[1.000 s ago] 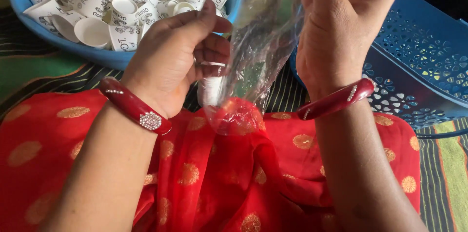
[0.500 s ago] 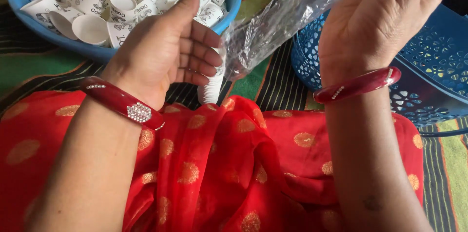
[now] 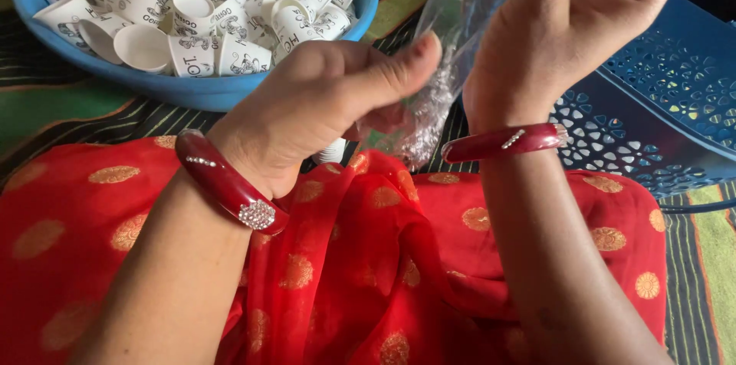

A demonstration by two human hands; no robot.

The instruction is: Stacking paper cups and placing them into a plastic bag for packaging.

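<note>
head view: left hand (image 3: pixel 322 104) pinching crinkly clear plastic bag (image 3: pixel 448 50), small white paper cup (image 3: pixel 333 152) seemingly tucked beneath; right hand (image 3: pixel 575 20) spread, lifting bag top. keep mouth taut.

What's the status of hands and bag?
Left hand closed around a white cup. Right hand holds the clear plastic bag up. Bowl of cups behind, blue basket right; nothing blocking.

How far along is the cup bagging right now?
Done: nothing bagged shows. In hand: both hands, left hand and right hand, hold a clear plastic bag; a small white stack peeks under the left. Left: the blue tub is full of loose paper cups.
</note>
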